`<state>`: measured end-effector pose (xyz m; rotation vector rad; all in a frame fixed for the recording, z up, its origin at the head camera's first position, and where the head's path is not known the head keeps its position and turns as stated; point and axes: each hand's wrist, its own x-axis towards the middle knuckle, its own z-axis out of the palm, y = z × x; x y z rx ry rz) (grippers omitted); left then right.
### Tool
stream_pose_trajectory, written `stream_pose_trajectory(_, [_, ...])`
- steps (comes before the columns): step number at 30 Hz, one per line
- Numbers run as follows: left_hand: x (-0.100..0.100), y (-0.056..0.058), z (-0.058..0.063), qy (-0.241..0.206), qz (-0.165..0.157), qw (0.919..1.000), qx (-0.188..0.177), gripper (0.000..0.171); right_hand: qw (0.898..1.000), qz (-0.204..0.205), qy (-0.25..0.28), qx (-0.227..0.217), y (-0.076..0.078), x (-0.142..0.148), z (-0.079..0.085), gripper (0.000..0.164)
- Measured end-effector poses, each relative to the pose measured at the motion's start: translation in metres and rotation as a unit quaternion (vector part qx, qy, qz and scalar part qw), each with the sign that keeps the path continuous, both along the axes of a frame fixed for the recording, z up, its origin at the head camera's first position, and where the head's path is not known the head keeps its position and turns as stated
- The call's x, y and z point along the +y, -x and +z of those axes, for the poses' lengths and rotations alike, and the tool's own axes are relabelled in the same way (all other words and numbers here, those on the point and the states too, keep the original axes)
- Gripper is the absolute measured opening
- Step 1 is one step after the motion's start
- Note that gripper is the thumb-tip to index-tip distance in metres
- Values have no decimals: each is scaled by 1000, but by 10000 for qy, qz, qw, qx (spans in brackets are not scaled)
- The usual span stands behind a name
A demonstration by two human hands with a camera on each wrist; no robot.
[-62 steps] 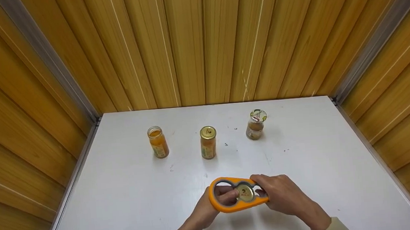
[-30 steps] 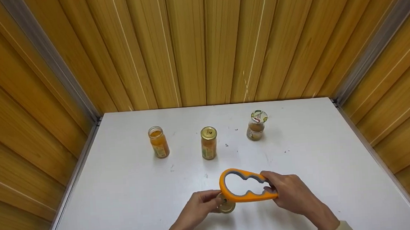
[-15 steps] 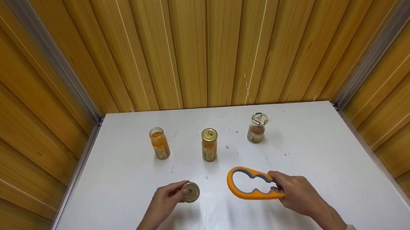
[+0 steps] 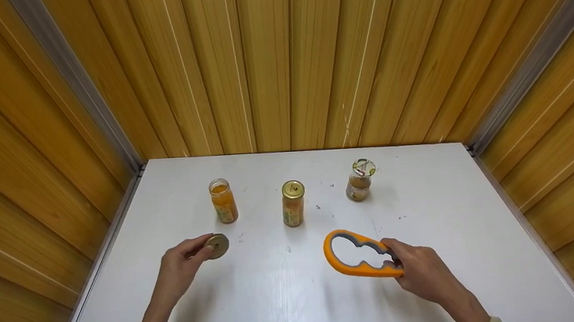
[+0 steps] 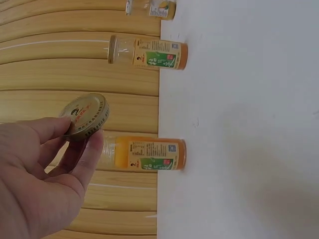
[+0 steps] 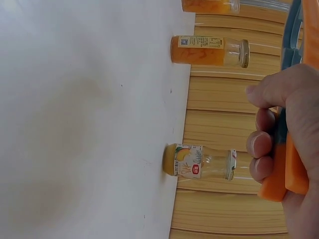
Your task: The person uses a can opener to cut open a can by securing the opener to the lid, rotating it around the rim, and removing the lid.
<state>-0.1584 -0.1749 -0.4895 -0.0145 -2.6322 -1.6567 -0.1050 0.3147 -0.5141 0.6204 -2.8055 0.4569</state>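
My left hand point(image 4: 179, 269) pinches a gold metal jar lid point(image 4: 218, 245) between thumb and fingers, held above the table just in front of an uncovered jar of orange contents point(image 4: 224, 204). In the left wrist view the printed top of the lid point(image 5: 85, 115) shows, with the jar's mouth partly hidden behind the fingers. My right hand point(image 4: 422, 271) grips the handles of an orange and grey jar opener point(image 4: 345, 269), its ring pointing left with nothing inside. Behind and between the hands stands a jar with a gold lid point(image 4: 293, 205).
A smaller jar with a patterned lid point(image 4: 358, 182) stands at the back right of the white table point(image 4: 281, 292). Wood-panelled walls point(image 4: 270, 71) enclose the table at the back and sides. Small dark specks lie around the middle jar.
The gold lid has come out of the jar opener's ring, and my left hand has carried it left toward the uncovered jar. My right hand has shifted slightly right with the opener.
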Motion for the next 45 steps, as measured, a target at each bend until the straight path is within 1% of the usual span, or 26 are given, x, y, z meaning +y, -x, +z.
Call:
stream_pose_trajectory(3, [-6, 5, 1, 239, 164, 9990, 340, 33, 10000, -47, 18, -26, 0, 1, 1, 47])
stream_pose_trajectory(5, [-8, 9, -1, 464, 260, 9970, 569, 33, 9999, -93, 20, -49, -1, 2, 2, 47])
stream_pose_trajectory(8, [-10, 13, -5, 780, 400, 9922, 889, 32, 9999, -148, 33, -75, 0, 3, 3, 46])
stream_pose_trajectory(11, [-11, 16, -12, 1124, 509, 9856, 1158, 30, 9997, -183, 42, -125, 0, 3, 3, 47])
stream_pose_trajectory(14, [-11, 19, -20, 1519, 599, 9754, 1480, 28, 9996, -227, 39, -172, 0, 3, 3, 48])
stream_pose_trajectory(19, [-10, 27, -36, 2222, 631, 9515, 2031, 25, 9997, -249, 44, -72, -2, 6, 1, 49])
stream_pose_trajectory(21, [-8, 30, -43, 2397, 626, 9444, 2161, 24, 9997, -236, 40, -49, -3, 6, -1, 49])
stream_pose_trajectory(26, [-2, 37, -60, 2690, 653, 9330, 2299, 20, 9993, -289, 38, -238, -3, 6, -1, 49])
stream_pose_trajectory(28, [1, 40, -65, 2815, 596, 9279, 2369, 20, 9987, -373, 35, -350, -3, 6, 0, 49])
stream_pose_trajectory(31, [4, 45, -74, 3085, 487, 9179, 2447, 23, 9976, -487, 13, -492, -3, 5, 1, 49])
stream_pose_trajectory(35, [5, 51, -84, 3407, 328, 9060, 2491, 25, 9969, -529, 45, -581, -4, 3, -2, 49])
stream_pose_trajectory(40, [12, 56, -92, 3663, 102, 8946, 2556, 24, 9968, -501, 114, -613, -6, 4, -3, 50])
stream_pose_trajectory(43, [16, 59, -95, 3872, -43, 8858, 2559, 29, 9968, -500, 138, -604, -5, 5, -3, 51])
stream_pose_trajectory(45, [18, 60, -96, 3959, -91, 8822, 2549, 33, 9970, -492, 152, -584, -5, 5, -3, 52])
